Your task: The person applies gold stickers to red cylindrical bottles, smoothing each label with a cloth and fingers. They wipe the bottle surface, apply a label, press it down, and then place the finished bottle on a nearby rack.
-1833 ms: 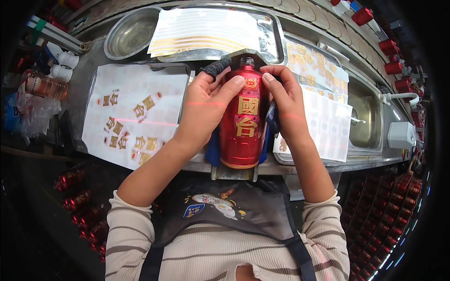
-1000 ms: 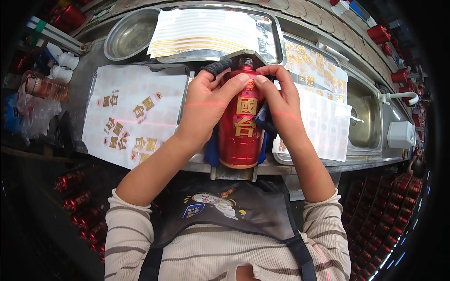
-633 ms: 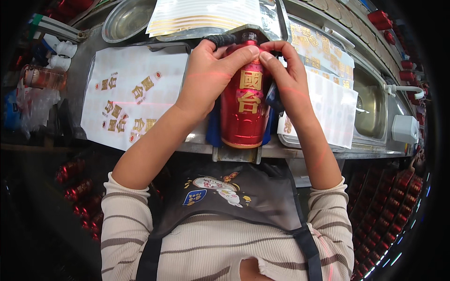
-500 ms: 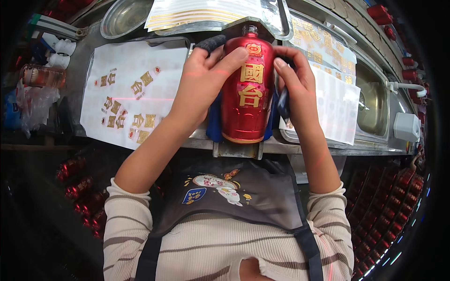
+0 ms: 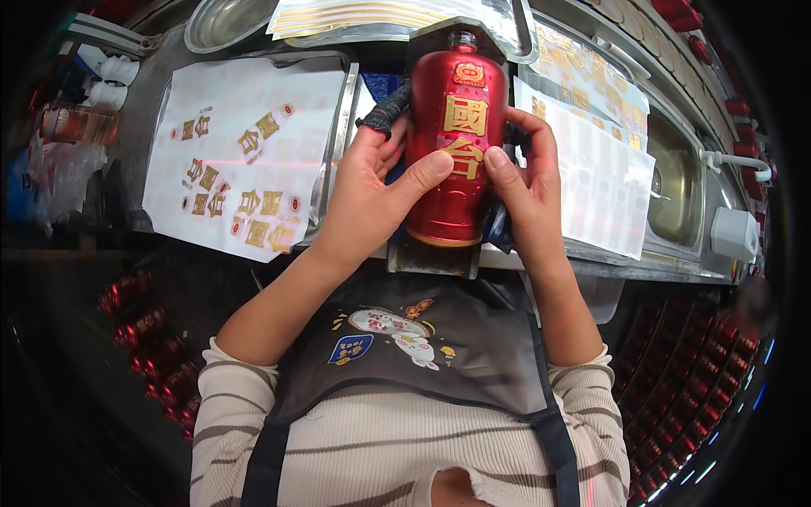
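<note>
A red metallic bottle [image 5: 441, 207] with raised gold characters and a gold emblem lies with its neck away from me on a metal stand [image 5: 434, 260]. My left hand [image 5: 372, 190] is closed around its left side, with the thumb across the gold lower character. A dark wrap [image 5: 389, 110] covers one of the left fingers. On the opposite side my right hand [image 5: 532, 190] grips the bottle, its thumb at the edge of that same character. Dark blue cloth [image 5: 498, 230] shows below the right hand. The fingers behind the bottle are partly hidden.
At left, a tray [image 5: 338, 127] carries a white sheet with scattered gold character decals. More decal sheets [image 5: 591, 182] lie at right beside a sink [image 5: 676, 203]. A round metal bowl [image 5: 224, 25] stands at the far left. Rows of red bottles [image 5: 684, 397] stand below right.
Both hands have slid down the bottle toward its base, and the left thumb has moved from the emblem to the lower character. The dark tool seen in the right hand is hidden now.
</note>
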